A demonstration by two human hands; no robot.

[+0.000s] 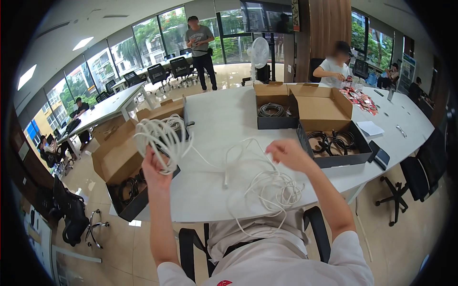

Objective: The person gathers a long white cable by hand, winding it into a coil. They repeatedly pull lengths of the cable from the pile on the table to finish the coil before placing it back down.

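Note:
My left hand (157, 168) is raised above the table's left side, its fingers wrapped round a looped coil of white cable (164, 138). From this coil one strand runs right across the tabletop. My right hand (289, 154) is over the table, fingers curled together and slightly blurred. A strand of white cable passes close by its fingertips; whether they grip it I cannot make out. Below the right hand lies a loose tangle of white cable (279, 190), with a loop hanging over the front edge towards my lap. A cable end (225, 180) rests mid-table.
Open boxes with dark cables stand at left (126, 202) and right (336, 157). Another box (273, 123) holds grey cable; a further box (164, 112) is behind my left hand. A phone-like dark object (380, 157) lies at right. A person (334, 69) sits across by red packets (360, 101).

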